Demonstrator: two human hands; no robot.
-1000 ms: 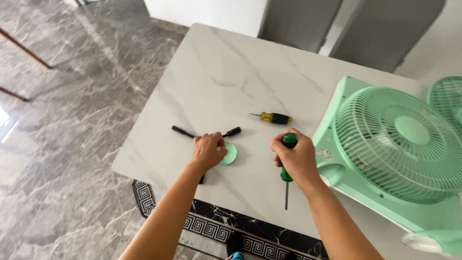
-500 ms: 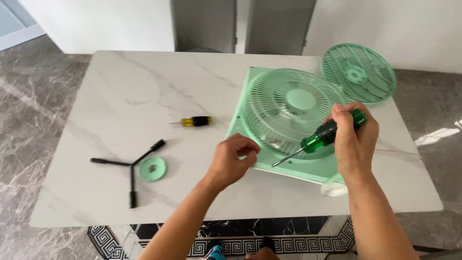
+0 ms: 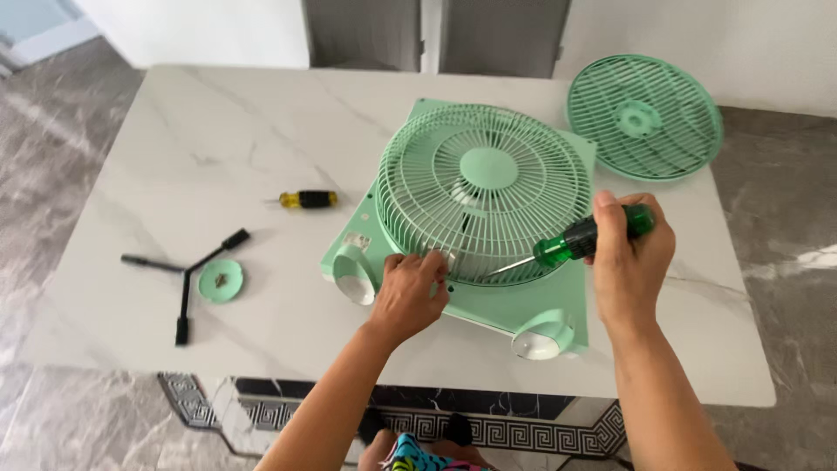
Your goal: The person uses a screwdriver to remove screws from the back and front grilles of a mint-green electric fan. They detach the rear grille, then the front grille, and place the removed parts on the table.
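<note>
A mint-green box fan [image 3: 471,209] lies flat on the marble table [image 3: 218,139], its round grille facing up. My left hand [image 3: 410,292] rests on the near rim of the grille, fingertips pinched at a small part there. My right hand [image 3: 629,257] grips a green-handled screwdriver [image 3: 580,240], its shaft pointing left toward the grille's rim near my left fingers. A second, detached round green grille [image 3: 645,118] lies at the table's far right.
A small yellow-and-black screwdriver [image 3: 307,200] lies left of the fan. A black three-armed wrench [image 3: 185,275] and a small green round cap [image 3: 221,281] sit near the left front edge. Two grey chair backs [image 3: 436,35] stand behind the table.
My left hand has left the green cap and wrench and moved onto the fan's grille rim. My right hand carried the green screwdriver over to the fan. The view swung right.
</note>
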